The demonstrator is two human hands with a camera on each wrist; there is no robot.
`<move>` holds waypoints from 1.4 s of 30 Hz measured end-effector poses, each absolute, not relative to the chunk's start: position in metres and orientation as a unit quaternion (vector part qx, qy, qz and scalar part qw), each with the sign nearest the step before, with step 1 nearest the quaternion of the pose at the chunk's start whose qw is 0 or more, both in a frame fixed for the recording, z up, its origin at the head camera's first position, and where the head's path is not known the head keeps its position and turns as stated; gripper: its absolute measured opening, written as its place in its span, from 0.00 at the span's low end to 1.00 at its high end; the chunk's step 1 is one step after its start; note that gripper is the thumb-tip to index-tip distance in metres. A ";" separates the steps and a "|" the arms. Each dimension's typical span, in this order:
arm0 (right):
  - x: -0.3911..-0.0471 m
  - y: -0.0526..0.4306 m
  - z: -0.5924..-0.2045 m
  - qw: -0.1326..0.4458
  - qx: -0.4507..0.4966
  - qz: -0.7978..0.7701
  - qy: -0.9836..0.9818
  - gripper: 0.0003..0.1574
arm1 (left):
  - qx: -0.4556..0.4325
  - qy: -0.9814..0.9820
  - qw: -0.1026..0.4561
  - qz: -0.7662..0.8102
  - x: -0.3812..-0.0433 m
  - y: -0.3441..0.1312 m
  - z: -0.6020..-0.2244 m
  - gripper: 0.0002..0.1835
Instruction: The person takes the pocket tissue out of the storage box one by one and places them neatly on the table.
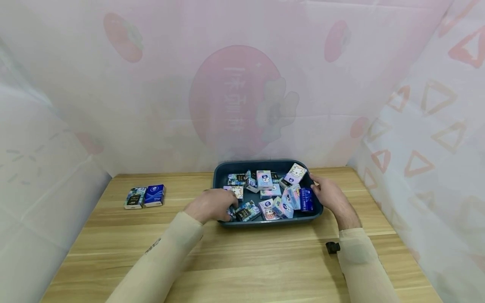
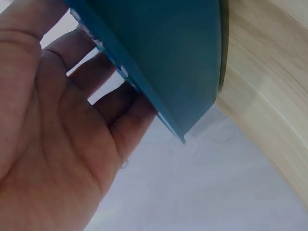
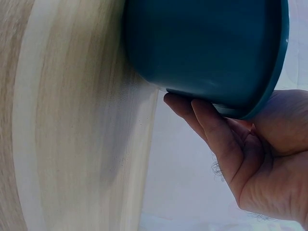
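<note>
A dark teal tray (image 1: pixel 265 223) holds several small tissue packs, some with blue floral prints, some pastel with cartoon animals. My left hand (image 1: pixel 216 204) reaches over its front left corner, fingers down by a dark floral tissue pack (image 1: pixel 231 212). In the left wrist view, the fingers (image 2: pixel 130 113) of that hand pass behind the tray's rim (image 2: pixel 159 113), which hides their tips; I cannot tell whether they grip the pack. My right hand (image 1: pixel 329 193) holds the tray's right end, thumb at the rim, fingers (image 3: pixel 211 120) against the outer wall (image 3: pixel 202 53).
Left of the tray, a floral tissue pack (image 1: pixel 135 198) and a deep blue tissue pack (image 1: pixel 154 195) lie side by side on the wooden table (image 1: pixel 242 261). A printed cloth backdrop (image 1: pixel 166 84) rises behind the table and along both sides. Near the right sleeve is a small black clip (image 1: pixel 332 247).
</note>
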State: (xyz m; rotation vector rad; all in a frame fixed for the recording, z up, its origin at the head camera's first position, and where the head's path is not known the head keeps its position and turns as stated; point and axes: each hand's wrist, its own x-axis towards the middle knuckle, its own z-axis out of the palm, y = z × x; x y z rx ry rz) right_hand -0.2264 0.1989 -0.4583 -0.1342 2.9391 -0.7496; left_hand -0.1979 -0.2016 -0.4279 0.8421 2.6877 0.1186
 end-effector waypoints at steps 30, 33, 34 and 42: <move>-0.226 0.197 -0.461 0.047 -0.049 -0.238 0.969 0.34 | 0.299 0.931 0.065 0.199 -0.191 -0.273 -0.435 0.25; -0.227 0.198 -0.462 0.049 -0.048 -0.239 0.969 0.34 | 0.305 0.928 0.048 0.209 -0.193 -0.282 -0.437 0.25; -0.227 0.198 -0.462 0.050 -0.047 -0.240 0.968 0.34 | 0.307 0.927 0.043 0.211 -0.194 -0.285 -0.437 0.25; -0.227 0.199 -0.460 0.054 -0.044 -0.242 0.968 0.34 | 0.294 0.933 0.011 0.209 -0.200 -0.310 -0.440 0.26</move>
